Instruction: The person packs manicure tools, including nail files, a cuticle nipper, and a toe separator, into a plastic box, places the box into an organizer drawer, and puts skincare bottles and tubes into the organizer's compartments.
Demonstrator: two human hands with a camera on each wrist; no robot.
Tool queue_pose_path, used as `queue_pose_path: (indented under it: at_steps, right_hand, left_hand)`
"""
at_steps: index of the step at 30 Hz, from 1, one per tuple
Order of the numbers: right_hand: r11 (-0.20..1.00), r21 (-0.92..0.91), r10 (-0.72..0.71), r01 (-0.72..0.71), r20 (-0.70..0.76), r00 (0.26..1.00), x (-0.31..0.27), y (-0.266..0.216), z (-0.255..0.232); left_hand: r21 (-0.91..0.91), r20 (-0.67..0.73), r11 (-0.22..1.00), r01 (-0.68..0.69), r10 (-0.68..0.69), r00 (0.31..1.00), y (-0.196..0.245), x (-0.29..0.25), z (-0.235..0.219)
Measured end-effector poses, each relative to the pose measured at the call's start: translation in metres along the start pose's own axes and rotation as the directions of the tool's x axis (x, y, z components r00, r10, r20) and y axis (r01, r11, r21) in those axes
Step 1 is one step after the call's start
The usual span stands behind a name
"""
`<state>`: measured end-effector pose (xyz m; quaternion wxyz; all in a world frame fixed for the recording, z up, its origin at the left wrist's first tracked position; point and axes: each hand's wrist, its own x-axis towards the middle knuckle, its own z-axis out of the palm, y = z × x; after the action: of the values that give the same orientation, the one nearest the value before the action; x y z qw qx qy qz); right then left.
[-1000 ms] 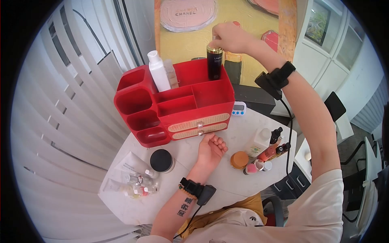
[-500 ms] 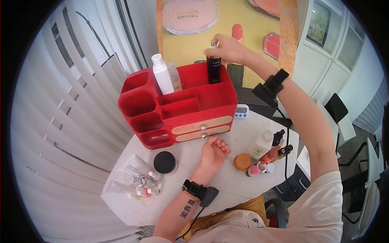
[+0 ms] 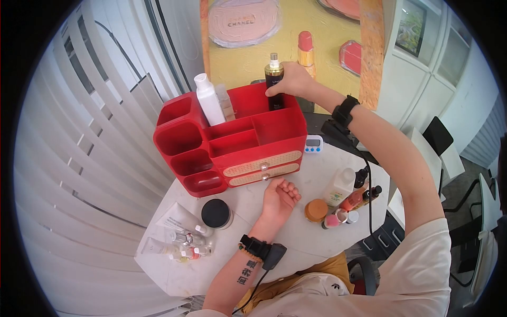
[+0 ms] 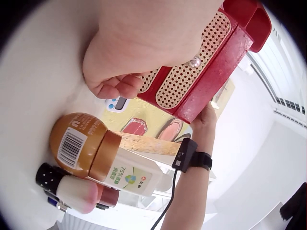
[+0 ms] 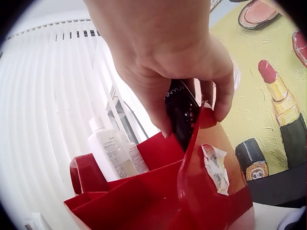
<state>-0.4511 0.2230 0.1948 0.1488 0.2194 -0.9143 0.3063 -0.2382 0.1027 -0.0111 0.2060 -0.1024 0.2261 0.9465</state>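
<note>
A black pump bottle [image 3: 272, 78] with a gold collar and clear cap stands in the back right compartment of the red organizer [image 3: 280, 127]. My right hand [image 3: 293, 81] holds it around its upper body. In the right wrist view, the thumb is on one side of the bottle [image 5: 178, 115], and the other fingers reach over the organizer's side wall. On the white table, my left hand [image 3: 278, 203] rests before the drawers, palm up, fingers loosely curled around nothing. A white bottle [image 3: 209, 100] and a smaller clear bottle [image 3: 224, 101] share the back row.
Right of my left hand stand an amber jar [image 3: 316, 210], a white alcohol bottle [image 3: 340, 186] and several cosmetics. To the left are a black-lidded jar [image 3: 216, 213], a tube [image 3: 177, 216] and small bottles. A white timer [image 3: 313, 143] sits beside the organizer.
My right hand has slid from the top of the black bottle down to its upper body, leaving the cap exposed. The left hand has stayed in place.
</note>
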Motion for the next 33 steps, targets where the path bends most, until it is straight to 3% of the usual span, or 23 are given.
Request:
queue_pose_path:
  at_steps: [5, 7, 17, 23, 25, 27, 29, 31, 33]
  right_hand:
    - [0.998, -0.064, 0.017, -0.017, -0.011, 1.000, -0.002, -0.003, -0.008]
    - [0.999, -0.042, -0.005, 0.007, 0.044, 0.999, -0.005, -0.005, -0.012]
    - [0.999, 0.040, -0.008, 0.007, 0.046, 0.999, 0.003, 0.011, -0.001]
    - [0.997, 0.082, -0.001, 0.001, -0.002, 1.000, -0.006, 0.008, -0.001]
    - [0.999, -0.025, 0.023, -0.024, -0.040, 0.999, -0.007, 0.005, -0.002]
    - [0.996, -0.081, 0.027, -0.028, -0.022, 0.999, -0.006, 0.009, -0.008]
    - [0.986, -0.120, 0.129, -0.112, 0.144, 0.981, -0.009, 0.010, -0.023]
    - [0.986, -0.119, 0.144, -0.121, 0.204, 0.968, -0.021, 0.014, -0.042]
    - [0.995, 0.030, 0.088, -0.094, 0.181, 0.980, -0.030, 0.025, -0.053]
  left_hand:
    - [0.004, 0.002, 1.000, -0.003, 0.003, 1.000, 0.000, -0.002, 0.001]
    - [0.003, -0.019, 1.000, -0.009, 0.009, 1.000, 0.000, -0.005, 0.006]
    - [-0.008, -0.039, 1.000, -0.006, 0.005, 0.999, 0.000, -0.005, 0.008]
    - [-0.017, 0.024, 1.000, 0.002, -0.002, 1.000, -0.001, -0.002, -0.001]
    - [-0.009, 0.015, 1.000, -0.022, 0.022, 1.000, 0.000, -0.003, 0.001]
    - [-0.003, 0.025, 1.000, -0.009, 0.009, 1.000, 0.000, -0.004, 0.003]
    - [-0.006, -0.004, 1.000, -0.028, 0.028, 1.000, 0.000, -0.006, 0.007]
    - [-0.001, -0.002, 1.000, -0.024, 0.024, 1.000, 0.000, -0.006, 0.008]
    - [-0.004, -0.008, 1.000, -0.029, 0.029, 1.000, 0.000, -0.006, 0.007]
